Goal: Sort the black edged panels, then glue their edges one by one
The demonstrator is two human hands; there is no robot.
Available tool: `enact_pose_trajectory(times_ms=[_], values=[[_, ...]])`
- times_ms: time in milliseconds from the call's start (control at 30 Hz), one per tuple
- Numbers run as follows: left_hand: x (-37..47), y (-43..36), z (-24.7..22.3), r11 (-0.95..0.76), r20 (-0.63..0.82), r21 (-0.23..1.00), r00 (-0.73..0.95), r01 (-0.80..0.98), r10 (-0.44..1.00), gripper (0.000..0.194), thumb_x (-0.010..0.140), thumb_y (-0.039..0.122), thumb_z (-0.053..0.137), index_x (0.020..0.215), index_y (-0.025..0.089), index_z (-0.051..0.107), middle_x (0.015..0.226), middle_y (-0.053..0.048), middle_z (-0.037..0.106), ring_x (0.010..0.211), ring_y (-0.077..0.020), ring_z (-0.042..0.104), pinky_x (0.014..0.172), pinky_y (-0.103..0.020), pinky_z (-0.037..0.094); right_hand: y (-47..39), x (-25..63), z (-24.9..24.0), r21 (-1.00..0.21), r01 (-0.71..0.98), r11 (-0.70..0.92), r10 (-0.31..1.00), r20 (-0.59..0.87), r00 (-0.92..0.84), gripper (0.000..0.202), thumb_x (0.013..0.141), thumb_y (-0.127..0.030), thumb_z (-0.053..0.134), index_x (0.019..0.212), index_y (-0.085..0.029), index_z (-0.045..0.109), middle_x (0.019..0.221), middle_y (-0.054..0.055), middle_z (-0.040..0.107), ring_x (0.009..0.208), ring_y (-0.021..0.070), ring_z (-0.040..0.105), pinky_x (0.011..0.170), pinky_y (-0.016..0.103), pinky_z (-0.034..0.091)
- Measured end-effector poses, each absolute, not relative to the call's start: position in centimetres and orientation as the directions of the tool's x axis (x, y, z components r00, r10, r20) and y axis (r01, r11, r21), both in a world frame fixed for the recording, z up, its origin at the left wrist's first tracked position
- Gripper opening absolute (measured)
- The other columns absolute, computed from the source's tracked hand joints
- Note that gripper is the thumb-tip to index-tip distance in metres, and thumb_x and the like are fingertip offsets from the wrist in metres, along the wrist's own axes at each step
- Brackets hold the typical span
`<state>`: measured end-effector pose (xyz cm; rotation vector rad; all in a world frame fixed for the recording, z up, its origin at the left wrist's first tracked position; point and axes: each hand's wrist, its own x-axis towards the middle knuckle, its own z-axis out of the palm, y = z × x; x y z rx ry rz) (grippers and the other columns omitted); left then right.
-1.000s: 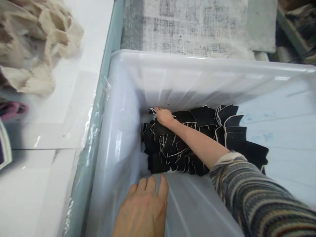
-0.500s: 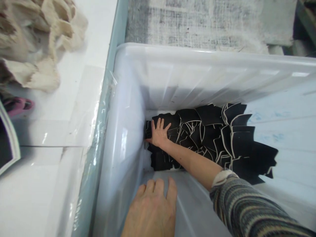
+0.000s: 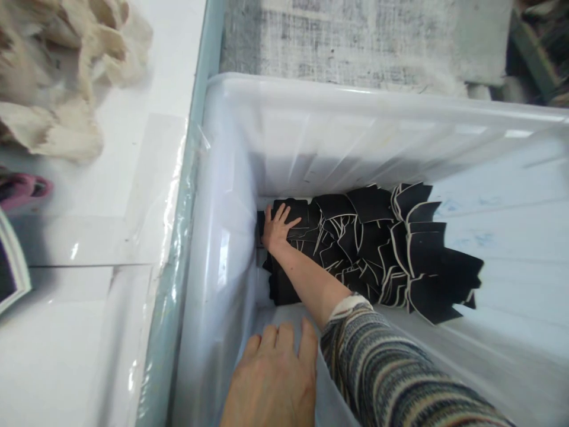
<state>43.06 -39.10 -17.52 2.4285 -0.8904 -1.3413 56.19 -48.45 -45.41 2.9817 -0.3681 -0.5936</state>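
Observation:
My right hand (image 3: 276, 228) reaches deep into a white plastic bin (image 3: 364, 98), its fingers spread flat. The palm presses on black cut pieces (image 3: 297, 212) at the bin's left end. These flat, pale-edged pieces lie in overlapping stacks, fanned out toward the right (image 3: 427, 255). My left hand (image 3: 272, 376) is at the bottom of the view, with its fingers bent over the bin's near rim; the fingertips are hidden below it.
A white table (image 3: 84, 332) with a blue-grey edge (image 3: 171, 279) adjoins the bin on the left. On it lie crumpled beige cloth (image 3: 57, 124), a pink item (image 3: 26, 188) and a black piece with a white border (image 3: 11, 267). Scuffed grey floor (image 3: 355, 41) shows beyond the bin.
My right hand has shifted slightly left and up over the black pieces, and its forearm has swung left. The left hand stays where it was. The view has moved a little.

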Motion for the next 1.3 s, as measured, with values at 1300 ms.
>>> enact_pose_trajectory(times_ms=[1300], values=[[44.0, -39.6, -15.8, -0.832, -0.720, 0.434, 0.421, -0.346, -0.551, 0.045, 0.088, 0.010, 0.039, 0.130, 0.018, 0.054, 0.111, -0.013, 0.064, 0.103, -0.0320, 0.061, 0.085, -0.050, 0.053, -50.9, 61.1, -42.2, 0.197, -0.244, -0.950, -0.313, -0.644, 0.698, 0.053, 0.091, -0.042, 0.051, 0.130, -0.006, 0.057, 0.130, 0.029, 0.047, 0.116, 0.0444, 0.047, 0.073, 0.073, 0.047]])
